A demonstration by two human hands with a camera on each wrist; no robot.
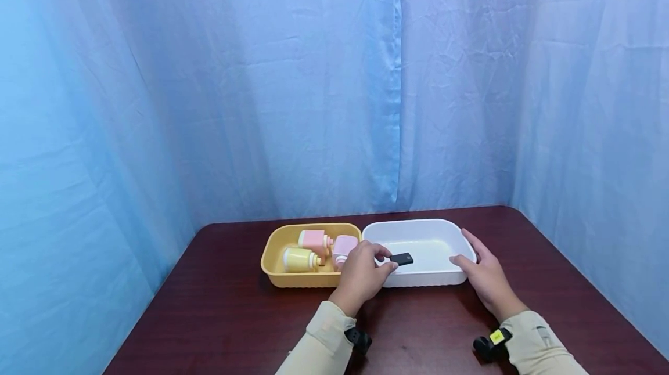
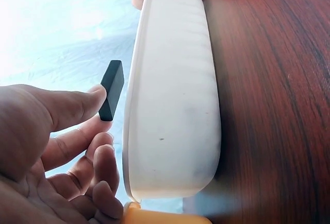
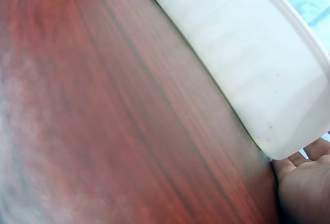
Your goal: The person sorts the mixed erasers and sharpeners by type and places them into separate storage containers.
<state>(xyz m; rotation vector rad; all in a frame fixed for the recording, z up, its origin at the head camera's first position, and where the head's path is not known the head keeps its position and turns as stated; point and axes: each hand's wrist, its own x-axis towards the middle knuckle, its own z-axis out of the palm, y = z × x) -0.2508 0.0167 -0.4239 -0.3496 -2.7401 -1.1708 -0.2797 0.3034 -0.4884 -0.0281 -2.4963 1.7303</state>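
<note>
My left hand (image 1: 362, 270) pinches a small flat black rectangular piece (image 1: 402, 259) by one end, between thumb and fingertips. In the head view the piece overlaps the white bin (image 1: 423, 278); the left wrist view has it standing on edge beside the bin's rim, above the table. At the bin's right end, my right hand (image 1: 488, 279) grips the wall, thumb over the rim on the inner side and fingers along the outside. Only part of that hand (image 3: 307, 183) shows at the bin's lower corner in the right wrist view.
Left of the white bin and close against it stands a yellow bin (image 1: 308, 280). It holds a pink bottle (image 1: 313, 240), a yellow bottle (image 1: 299, 260) and a lilac bottle (image 1: 345, 245). Both bins sit on a dark red wooden table (image 1: 235, 317), with blue curtains (image 1: 313, 102) behind.
</note>
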